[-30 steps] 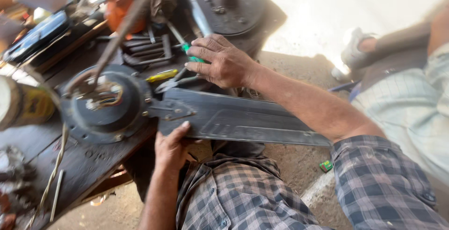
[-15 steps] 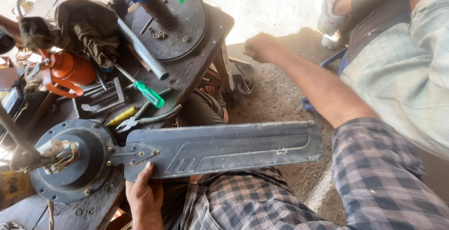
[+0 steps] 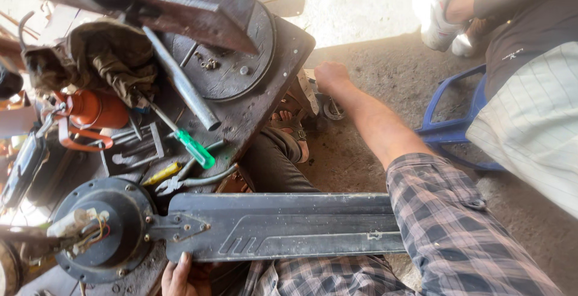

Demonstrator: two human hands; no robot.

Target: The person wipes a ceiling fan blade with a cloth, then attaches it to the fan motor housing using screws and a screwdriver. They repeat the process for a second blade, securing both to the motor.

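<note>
A dark ceiling-fan motor [image 3: 102, 230] lies on the workbench with one long grey fan blade [image 3: 289, 227] bolted to it, the blade reaching right across my lap. My left hand [image 3: 183, 275] grips the blade's near edge close to its root bracket. My right hand [image 3: 331, 76] is stretched out low beside the bench's corner, fingers curled and turned away from me, close to a small round part [image 3: 332, 111] on the ground. Whether it holds anything is hidden.
On the wooden bench [image 3: 265, 109] lie a green-handled screwdriver [image 3: 195, 148], yellow-handled pliers [image 3: 168, 177], a metal tube [image 3: 180, 85], a round steel disc [image 3: 232, 67], a rag [image 3: 99, 55] and an orange oil can [image 3: 93, 109]. Another person sits at right on a blue stool [image 3: 451, 130].
My right hand left the tools on the bench and swung right and down to the ground beside the bench corner. My left hand stayed on the blade.
</note>
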